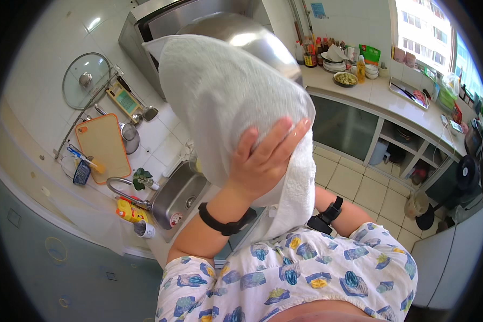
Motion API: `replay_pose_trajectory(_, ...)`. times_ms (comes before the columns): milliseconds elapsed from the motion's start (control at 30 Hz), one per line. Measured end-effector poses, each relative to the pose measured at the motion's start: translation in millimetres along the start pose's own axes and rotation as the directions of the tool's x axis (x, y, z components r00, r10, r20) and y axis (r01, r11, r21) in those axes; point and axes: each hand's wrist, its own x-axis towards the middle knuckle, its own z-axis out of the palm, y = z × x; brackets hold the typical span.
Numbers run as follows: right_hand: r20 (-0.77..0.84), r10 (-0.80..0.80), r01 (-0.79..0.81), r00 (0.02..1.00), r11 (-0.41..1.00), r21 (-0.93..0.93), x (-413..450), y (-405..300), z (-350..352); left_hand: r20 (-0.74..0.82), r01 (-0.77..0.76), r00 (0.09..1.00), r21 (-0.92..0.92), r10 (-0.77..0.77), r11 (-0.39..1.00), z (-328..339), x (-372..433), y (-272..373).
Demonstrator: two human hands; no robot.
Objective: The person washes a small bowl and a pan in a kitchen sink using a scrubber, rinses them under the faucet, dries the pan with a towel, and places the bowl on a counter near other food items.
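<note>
A white towel [221, 100] hangs in front of a shiny metal bowl or pot [261, 44], which is raised before my chest. My left hand [261, 161] lies on the towel with its fingers bent over the cloth, pressing it towards the metal. A loose end of the towel falls towards my shirt. My right forearm, with a black band on it, reaches up behind the towel, so my right hand is out of view and its hold cannot be seen. The lower part of the metal vessel is also covered by the cloth.
At the left is a steel sink [181, 201] with a curved faucet [124, 185]. A cutting board [102, 149] and glass lid [86, 80] hang on the wall. Along the right counter [358, 92] stand bottles, dishes, a plate of food [345, 79] and a metal tray [408, 92].
</note>
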Motion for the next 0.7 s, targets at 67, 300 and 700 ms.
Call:
replay_pose_trajectory(67,0.12,0.028,-0.057,0.992,0.967,0.247,-5.7,-12.2,-6.9,-0.13,0.01,0.991,0.03,-0.006,1.0,17.5,-18.8,5.6)
replay_pose_trajectory(300,0.449,0.143,-0.316,0.882,0.887,0.338,-6.9,-35.7,23.6,0.597,0.833,0.529,-0.5,-0.603,0.236,31.7,-169.6,29.1)
replay_pose_trajectory(700,0.23,0.227,-0.114,0.946,0.9,-0.42,-41.4,3.8,-4.9,0.285,0.756,0.416,-0.636,-0.864,0.154,9.8,-134.1,-107.7)
